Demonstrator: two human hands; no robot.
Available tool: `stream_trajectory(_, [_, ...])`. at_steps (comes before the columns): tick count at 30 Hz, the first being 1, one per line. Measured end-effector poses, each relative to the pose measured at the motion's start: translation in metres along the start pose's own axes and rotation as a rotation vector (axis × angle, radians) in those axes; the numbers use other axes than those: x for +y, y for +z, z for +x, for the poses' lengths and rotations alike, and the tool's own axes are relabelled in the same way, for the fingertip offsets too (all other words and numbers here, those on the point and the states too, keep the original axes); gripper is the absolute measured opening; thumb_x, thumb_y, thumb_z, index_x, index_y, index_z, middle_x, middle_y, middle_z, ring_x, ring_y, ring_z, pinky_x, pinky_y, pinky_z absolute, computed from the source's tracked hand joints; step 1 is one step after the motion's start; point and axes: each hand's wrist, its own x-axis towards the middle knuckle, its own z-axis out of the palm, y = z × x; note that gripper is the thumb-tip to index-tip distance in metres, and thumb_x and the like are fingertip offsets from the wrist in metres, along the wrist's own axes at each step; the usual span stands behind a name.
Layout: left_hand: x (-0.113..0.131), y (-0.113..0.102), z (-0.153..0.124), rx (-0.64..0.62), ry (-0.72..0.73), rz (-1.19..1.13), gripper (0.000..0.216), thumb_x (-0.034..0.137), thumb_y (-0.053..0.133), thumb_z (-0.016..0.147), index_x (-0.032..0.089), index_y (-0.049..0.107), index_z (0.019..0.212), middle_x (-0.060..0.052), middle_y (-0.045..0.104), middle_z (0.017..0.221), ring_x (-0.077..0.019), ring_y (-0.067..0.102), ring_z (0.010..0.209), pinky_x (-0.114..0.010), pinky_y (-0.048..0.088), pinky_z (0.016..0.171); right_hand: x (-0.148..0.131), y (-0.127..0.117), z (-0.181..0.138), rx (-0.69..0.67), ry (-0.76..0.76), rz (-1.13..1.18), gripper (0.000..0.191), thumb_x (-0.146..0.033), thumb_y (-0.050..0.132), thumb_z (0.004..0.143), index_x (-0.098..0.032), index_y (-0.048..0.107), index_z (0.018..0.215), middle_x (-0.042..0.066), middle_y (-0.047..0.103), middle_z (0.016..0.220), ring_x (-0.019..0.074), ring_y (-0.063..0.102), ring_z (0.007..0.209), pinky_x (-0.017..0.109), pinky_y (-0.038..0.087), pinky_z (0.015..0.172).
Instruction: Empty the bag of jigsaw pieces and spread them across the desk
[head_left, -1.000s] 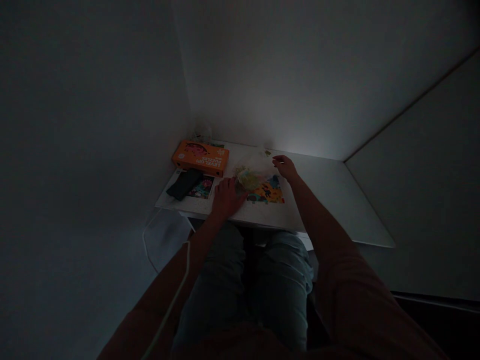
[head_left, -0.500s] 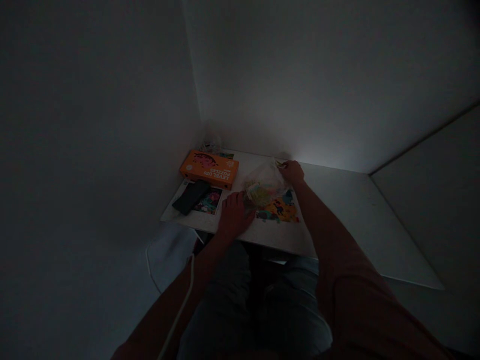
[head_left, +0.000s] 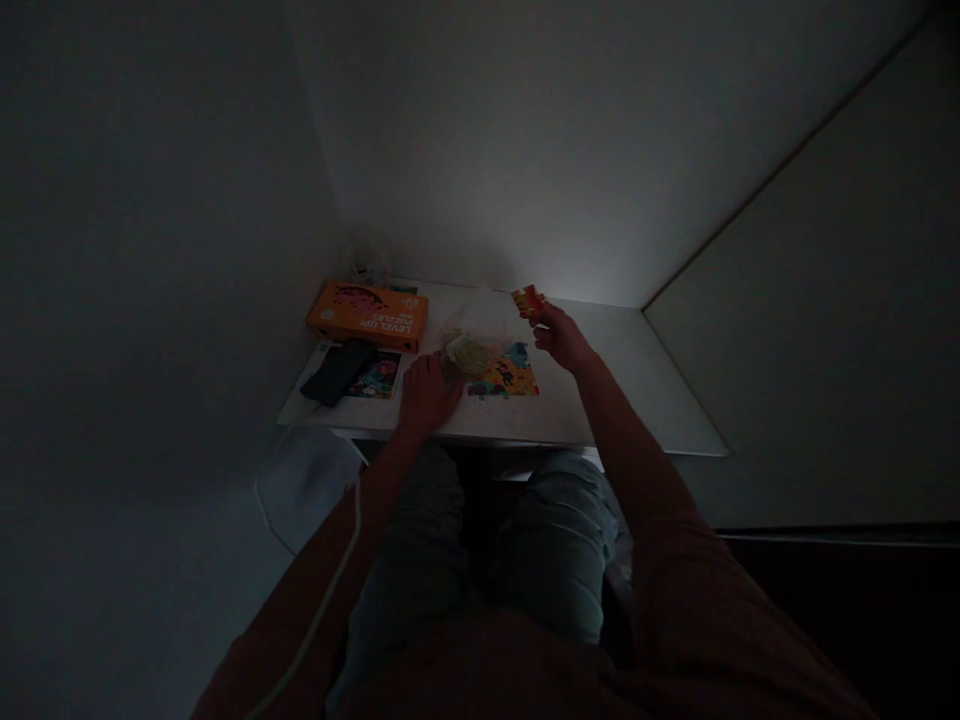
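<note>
My right hand [head_left: 561, 338] is raised over the back of the table, its fingers closed on a small red and yellow puzzle piece [head_left: 528, 299]. A clear plastic bag [head_left: 471, 345] with loose pieces in it lies to the left of that. At the bag's near left edge is my left hand [head_left: 430, 394], with the bag gripped between thumb and fingers. Partly under the bag is a colourful picture [head_left: 504, 378] in orange and blue, its far part hidden.
On the left of the white table [head_left: 517, 425] stands an orange puzzle box [head_left: 369, 314]. A dark phone-like object [head_left: 337, 372] lies partly over a dark picture sheet [head_left: 379, 375]. Another clear bag [head_left: 369, 268] sits in the back corner. A white cable [head_left: 330, 600] crosses my left forearm.
My right hand has come away from the bag's mouth and lifted up, with a puzzle piece now showing in its fingers. My left hand stays by the bag. The camera view has shifted.
</note>
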Motion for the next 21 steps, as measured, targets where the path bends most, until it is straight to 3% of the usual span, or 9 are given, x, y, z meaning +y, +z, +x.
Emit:
stream_trajectory(3, [0.002,-0.004,-0.001,-0.003,-0.025,-0.014,0.047,0.041,0.062,0.105,0.020,0.059,0.147,-0.025,0.061,0.146,-0.0434,0.056,0.141,-0.060,0.046,0.121,-0.001,0.014,0.002,-0.001,-0.031,-0.146,0.068,-0.084,0.061,0.096,-0.023,0.083,0.116,0.013,0.077,0.109,0.0254,0.066,0.083,0.040,0.054,0.071])
stream_trajectory(7, [0.001,-0.005,0.000,-0.010,-0.089,-0.020,0.028,0.038,0.050,0.112,0.021,0.068,0.124,-0.024,0.066,0.136,-0.0419,0.061,0.136,-0.059,0.049,0.116,0.021,0.022,-0.013,0.143,-0.109,-0.338,0.061,-0.068,0.049,0.108,-0.023,0.076,0.139,0.015,0.077,0.129,0.0302,0.073,0.104,0.047,0.060,0.098])
stream_trajectory(12, [-0.003,-0.006,0.005,0.054,-0.198,-0.090,0.025,0.026,0.044,0.112,0.020,0.069,0.113,-0.023,0.068,0.132,-0.0374,0.064,0.135,-0.054,0.050,0.117,0.052,0.032,-0.069,-0.074,-0.129,-0.730,0.054,-0.055,0.061,0.105,-0.038,0.065,0.157,0.005,0.058,0.167,0.0371,0.053,0.153,0.062,0.039,0.128])
stream_trajectory(16, [-0.005,-0.011,0.006,0.083,-0.270,-0.105,0.030,0.020,0.037,0.111,0.017,0.066,0.118,-0.023,0.069,0.129,-0.0387,0.066,0.132,-0.058,0.051,0.114,0.062,0.028,-0.104,-0.112,-0.150,-0.896,0.052,-0.059,0.046,0.111,-0.048,0.059,0.161,-0.003,0.045,0.175,0.0327,0.042,0.162,0.065,0.033,0.131])
stream_trajectory(21, [-0.006,-0.013,0.005,0.141,-0.292,-0.120,0.031,0.020,0.036,0.109,0.015,0.063,0.121,-0.029,0.065,0.134,-0.0430,0.060,0.140,-0.062,0.046,0.119,0.073,-0.002,-0.131,-0.016,-0.083,-0.932,0.054,-0.057,0.045,0.111,-0.047,0.057,0.163,-0.002,0.047,0.174,0.0320,0.044,0.161,0.063,0.036,0.129])
